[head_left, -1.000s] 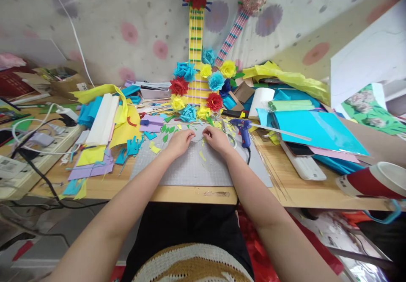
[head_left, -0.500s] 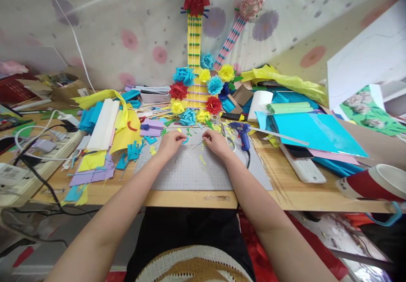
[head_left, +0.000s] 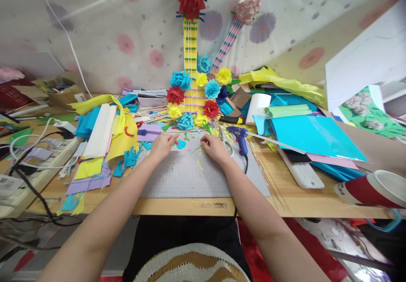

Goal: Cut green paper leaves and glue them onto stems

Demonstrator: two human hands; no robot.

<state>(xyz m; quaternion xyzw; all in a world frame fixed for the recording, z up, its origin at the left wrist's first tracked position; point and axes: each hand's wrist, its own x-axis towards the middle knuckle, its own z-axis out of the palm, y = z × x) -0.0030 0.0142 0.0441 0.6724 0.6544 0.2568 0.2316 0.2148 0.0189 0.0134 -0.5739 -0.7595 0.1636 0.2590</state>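
My left hand (head_left: 162,147) is over the grey cutting mat (head_left: 187,184), its thumb and fingertips closed at the edge of a small blue paper piece (head_left: 181,145). The blue piece shows its flat, rounded face beside the thumb. My right hand (head_left: 214,147), a little way to the right, has thumb and fingers pinched together. From that pinch a thin wire-like piece (head_left: 196,149) points left and down; its held end is hidden. Green and yellow paper scraps are scattered around both hands. A blue glue gun (head_left: 240,139) lies right of my right hand.
Behind the mat stands a yellow paper guitar (head_left: 190,53) with paper flowers, beside a pink one (head_left: 226,47). Crepe paper (head_left: 101,131) and a power strip (head_left: 44,167) with cables lie left. Blue sheets (head_left: 317,136), a white phone-like object (head_left: 304,174) and a paper cup (head_left: 364,189) are right.
My left hand has shifted slightly left, away from my right hand. The blue paper piece now shows more of its flat face. The whole view has tilted a little.
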